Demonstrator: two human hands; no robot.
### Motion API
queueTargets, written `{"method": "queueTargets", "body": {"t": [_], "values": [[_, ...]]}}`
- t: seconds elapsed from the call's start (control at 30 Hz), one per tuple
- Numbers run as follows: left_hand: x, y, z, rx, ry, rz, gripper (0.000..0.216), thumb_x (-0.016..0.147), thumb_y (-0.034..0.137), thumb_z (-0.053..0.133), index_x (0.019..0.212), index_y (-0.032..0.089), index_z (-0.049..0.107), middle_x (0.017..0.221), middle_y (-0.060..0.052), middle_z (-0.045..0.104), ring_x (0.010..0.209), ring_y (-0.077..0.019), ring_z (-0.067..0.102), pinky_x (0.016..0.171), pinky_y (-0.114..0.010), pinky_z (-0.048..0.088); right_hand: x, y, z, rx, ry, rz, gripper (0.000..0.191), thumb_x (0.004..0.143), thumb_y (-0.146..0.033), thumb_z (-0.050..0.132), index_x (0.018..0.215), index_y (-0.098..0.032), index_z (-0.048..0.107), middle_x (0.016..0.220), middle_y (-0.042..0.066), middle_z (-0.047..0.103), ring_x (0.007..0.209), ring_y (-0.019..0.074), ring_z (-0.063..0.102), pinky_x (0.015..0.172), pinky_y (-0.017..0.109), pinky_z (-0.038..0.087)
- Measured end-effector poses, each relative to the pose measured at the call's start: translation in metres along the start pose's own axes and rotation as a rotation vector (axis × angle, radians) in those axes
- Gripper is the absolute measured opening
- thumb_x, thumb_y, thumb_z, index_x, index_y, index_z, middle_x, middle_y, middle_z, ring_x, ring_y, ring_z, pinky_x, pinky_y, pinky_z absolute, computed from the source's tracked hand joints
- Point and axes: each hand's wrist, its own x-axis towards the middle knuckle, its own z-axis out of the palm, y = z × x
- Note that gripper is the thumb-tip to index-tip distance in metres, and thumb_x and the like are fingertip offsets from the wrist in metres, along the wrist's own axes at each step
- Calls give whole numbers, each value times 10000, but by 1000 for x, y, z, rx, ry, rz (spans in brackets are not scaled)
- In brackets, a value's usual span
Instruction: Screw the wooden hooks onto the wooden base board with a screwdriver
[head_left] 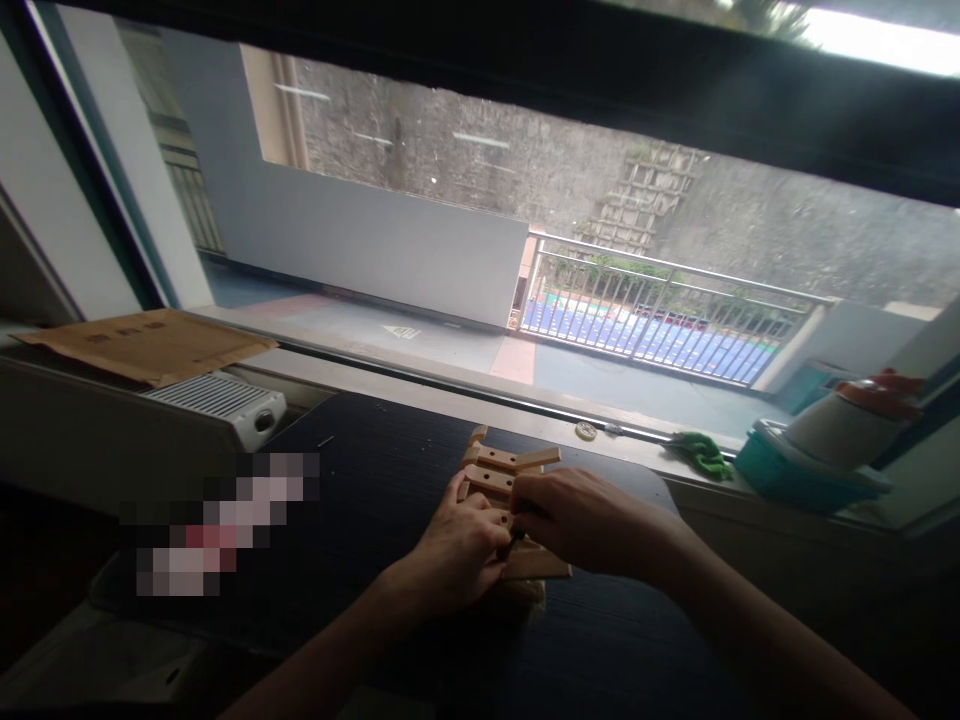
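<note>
A small slatted wooden piece (495, 480) with dark round holes in its slats lies on the black table. My left hand (461, 545) is closed over its near left side, fingers bent round the wood. From the right, my right hand (562, 510) reaches over the same piece. Its fingers are pinched on a slim dark tool (514, 543) that points down beside my left fingers. The tool's tip and exact kind are hidden. Both hands cover much of the middle slats.
The black table (360, 500) stands against a window sill. A brown envelope (150, 345) lies on a white slotted unit (225, 405) at left. A tape roll (586, 431), green cloth (701, 455) and teal box (802, 470) line the sill. A table patch is blurred out.
</note>
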Motion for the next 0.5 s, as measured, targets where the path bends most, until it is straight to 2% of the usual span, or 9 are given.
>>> {"method": "queueTargets", "body": {"t": [0.2,0.5], "values": [[-1,-1,3,-7,-2,-3,34,742,215,648,718,238,654,806,41,666,928,-201,548,1068,-496,47,1,3,17,-23,82,121,185,887,-252,408,751,-175,508,724,9,621,620,113,513,531,242,264],[-1,1,1,-2,-17,-13,66,763,188,614,729,236,644,852,39,674,992,-216,538,1056,-521,25,-5,0,10,0,72,75,94,851,-269,483,810,-200,532,768,-12,630,666,124,536,532,237,260]]}}
